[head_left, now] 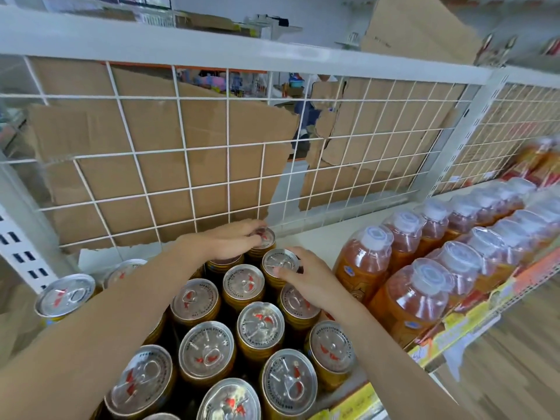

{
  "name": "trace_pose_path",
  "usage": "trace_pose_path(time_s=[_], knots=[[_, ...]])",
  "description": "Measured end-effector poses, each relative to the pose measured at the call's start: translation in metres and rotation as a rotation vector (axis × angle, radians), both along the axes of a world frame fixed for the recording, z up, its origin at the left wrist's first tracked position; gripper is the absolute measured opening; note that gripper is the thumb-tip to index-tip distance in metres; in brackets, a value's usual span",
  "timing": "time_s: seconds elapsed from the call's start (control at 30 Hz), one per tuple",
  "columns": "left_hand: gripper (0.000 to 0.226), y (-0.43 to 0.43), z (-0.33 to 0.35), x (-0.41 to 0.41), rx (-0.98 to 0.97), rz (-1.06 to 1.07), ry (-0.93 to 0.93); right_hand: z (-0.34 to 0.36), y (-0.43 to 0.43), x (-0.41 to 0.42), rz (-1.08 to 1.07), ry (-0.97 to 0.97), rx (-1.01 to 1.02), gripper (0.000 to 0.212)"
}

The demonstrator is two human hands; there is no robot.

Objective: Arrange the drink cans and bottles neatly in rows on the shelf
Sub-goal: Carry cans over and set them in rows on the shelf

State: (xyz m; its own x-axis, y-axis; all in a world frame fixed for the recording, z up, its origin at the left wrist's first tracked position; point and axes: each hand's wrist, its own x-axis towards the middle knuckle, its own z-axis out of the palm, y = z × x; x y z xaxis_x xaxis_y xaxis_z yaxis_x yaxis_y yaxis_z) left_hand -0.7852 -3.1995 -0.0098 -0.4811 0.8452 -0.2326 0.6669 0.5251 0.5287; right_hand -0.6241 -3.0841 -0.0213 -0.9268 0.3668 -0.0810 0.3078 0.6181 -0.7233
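Note:
Several gold cans with silver pull-tab lids [260, 325] stand in rows on the white shelf [315, 237]. My left hand [225, 242] reaches to the back of the rows and grips the top of the rearmost can [266, 236]. My right hand [306, 280] holds the can [278, 262] just in front of it, thumb lying on the lid, fingers round its right side. Two rows of orange drink bottles with clear caps [424, 286] stand to the right of the cans.
A white wire grid [212, 165] backed by torn cardboard closes the shelf's rear. A white upright post [18, 231] stands at left, with loose cans [65, 295] beside it. Bare shelf lies between the cans and the grid. Yellow price strip [454, 325] lines the front edge.

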Motion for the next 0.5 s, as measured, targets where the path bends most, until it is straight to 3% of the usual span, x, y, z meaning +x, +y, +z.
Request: trace_pose_path(time_s=[0.2, 0.3, 0.4, 0.5], knots=[[0.052, 0.004, -0.003, 0.013, -0.046, -0.027, 0.225, 0.008, -0.008, 0.003, 0.020, 0.017, 0.130, 0.056], [0.053, -0.002, 0.005, 0.023, -0.077, -0.041, 0.294, 0.015, -0.014, 0.018, 0.040, 0.079, 0.307, 0.057], [0.058, -0.018, 0.018, 0.042, 0.055, -0.040, 0.339, 0.025, -0.016, 0.042, 0.045, 0.212, 0.525, 0.055], [0.053, -0.044, 0.029, 0.067, 0.140, -0.031, 0.481, 0.030, -0.014, 0.070, 0.056, 0.315, 0.545, 0.052]])
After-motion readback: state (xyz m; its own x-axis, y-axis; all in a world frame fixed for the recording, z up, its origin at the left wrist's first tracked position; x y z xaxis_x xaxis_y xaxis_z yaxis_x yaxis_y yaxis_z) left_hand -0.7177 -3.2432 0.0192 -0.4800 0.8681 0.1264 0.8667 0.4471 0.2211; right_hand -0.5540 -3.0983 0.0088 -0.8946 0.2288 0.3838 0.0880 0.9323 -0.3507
